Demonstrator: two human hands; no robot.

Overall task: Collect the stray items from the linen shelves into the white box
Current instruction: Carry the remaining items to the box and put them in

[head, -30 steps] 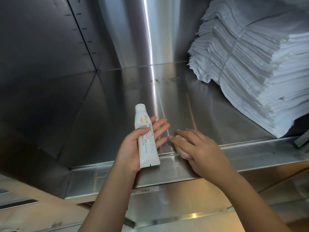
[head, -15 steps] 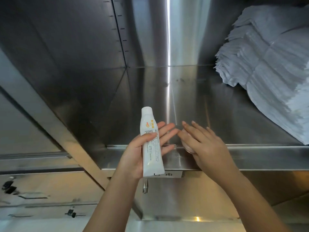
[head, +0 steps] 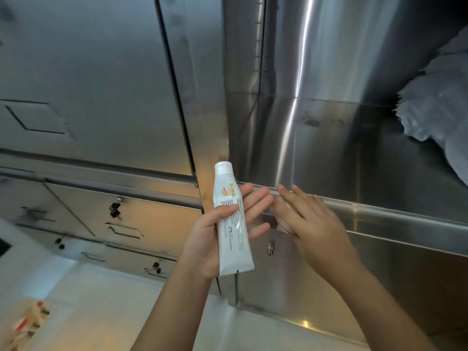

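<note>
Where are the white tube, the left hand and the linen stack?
white tube (head: 231, 239): head view, body below the thumb.
left hand (head: 202, 239): head view, base of the thumb.
linen stack (head: 435, 122): head view, its left end.

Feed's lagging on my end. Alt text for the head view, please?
The left hand grips a white tube, cap up, while the right hand covers a small round pinkish object at the front lip of the steel shelf. Blurred white linens sit far right.

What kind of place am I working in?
Probably a linen store or laundry room: stainless steel shelf, white linen piled on it, steel cabinets with keys in their locks.
</note>
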